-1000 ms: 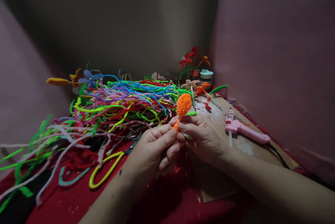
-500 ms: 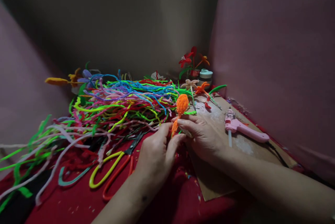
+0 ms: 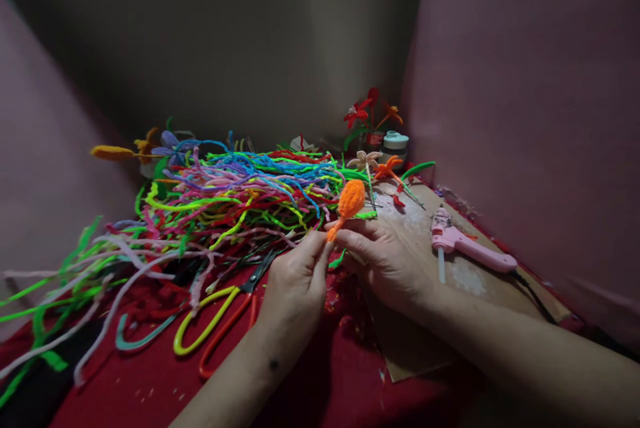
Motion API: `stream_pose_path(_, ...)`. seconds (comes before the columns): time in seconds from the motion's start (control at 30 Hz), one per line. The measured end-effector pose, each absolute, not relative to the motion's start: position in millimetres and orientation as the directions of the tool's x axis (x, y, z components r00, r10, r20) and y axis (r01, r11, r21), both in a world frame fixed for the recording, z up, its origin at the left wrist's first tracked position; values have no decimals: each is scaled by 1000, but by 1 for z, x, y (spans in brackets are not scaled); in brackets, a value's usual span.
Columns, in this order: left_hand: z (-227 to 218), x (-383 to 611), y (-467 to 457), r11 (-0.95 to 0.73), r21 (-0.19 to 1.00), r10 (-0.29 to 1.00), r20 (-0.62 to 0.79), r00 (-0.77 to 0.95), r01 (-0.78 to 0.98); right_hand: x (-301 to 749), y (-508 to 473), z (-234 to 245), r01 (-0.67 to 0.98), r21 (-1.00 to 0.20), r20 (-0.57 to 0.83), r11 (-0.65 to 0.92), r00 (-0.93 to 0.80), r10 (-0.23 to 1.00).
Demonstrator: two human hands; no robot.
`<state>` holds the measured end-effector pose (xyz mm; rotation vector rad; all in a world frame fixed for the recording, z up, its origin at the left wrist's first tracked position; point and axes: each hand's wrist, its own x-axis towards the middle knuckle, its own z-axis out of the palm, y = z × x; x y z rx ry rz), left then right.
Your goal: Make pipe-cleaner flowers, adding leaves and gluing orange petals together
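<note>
An orange pipe-cleaner bud (image 3: 351,199), rounded at the top with a narrow twisted stem, stands tilted between my two hands. My left hand (image 3: 300,275) is closed, thumb and forefinger pinching the lower stem. My right hand (image 3: 383,258) is closed around the stem from the other side, its fingertips just under the bud and partly hidden. A short green piece (image 3: 338,259) shows below the fingers. Left of my left hand lie scissors with yellow and red handles (image 3: 207,321), and right of my right hand rests a pink glue gun (image 3: 463,245).
A big heap of coloured pipe cleaners (image 3: 250,188) spreads over the red cloth (image 3: 320,375) at left. Finished-looking flowers (image 3: 367,115) and a jar with a pale blue lid (image 3: 395,143) stand at the back. The glue gun lies on a brown board (image 3: 420,355); its black cord runs right.
The bud has tilted a little to the right, and its stem sits lower between my fingers. My left thumb has closed in against the forefinger. The view has shifted slightly.
</note>
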<state>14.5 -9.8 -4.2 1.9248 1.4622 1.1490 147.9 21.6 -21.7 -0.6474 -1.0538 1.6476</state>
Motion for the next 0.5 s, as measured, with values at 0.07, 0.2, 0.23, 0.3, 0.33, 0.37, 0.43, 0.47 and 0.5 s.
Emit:
stream_pose_path(0.07,-1,14,-10,-282,832,955,294,52,477,149,22,-22,-437,-899,147,-6,-317,937)
stream_pose_path(0.2,4,14,-10,-151,944,988,148,34,294,151,23,-23,-397,-912,227,101,-284,932)
stream_pose_path(0.23,4,14,-10,-116,963,993,110,41,245,152,23,-22,-403,-910,222,95,-282,933)
stream_pose_path(0.3,5,15,-10,-45,988,997,36,65,145,152,23,-22,-435,-899,198,56,-289,937)
stream_pose_path(0.33,5,15,-10,-10,995,997,2,81,95,152,23,-22,-451,-892,183,31,-297,937)
stream_pose_path(0.37,6,15,-10,25,999,995,-29,99,45,152,24,-22,-463,-886,164,2,-310,936)
stream_pose_path(0.43,6,14,-10,100,993,985,-91,147,-58,153,24,-22,-482,-875,133,-51,-340,931)
stream_pose_path(0.47,7,13,-10,141,984,976,-120,180,-108,153,24,-23,-491,-868,125,-69,-351,928)
stream_pose_path(0.5,7,12,-9,182,971,965,-146,219,-155,152,24,-23,-502,-861,119,-85,-361,925)
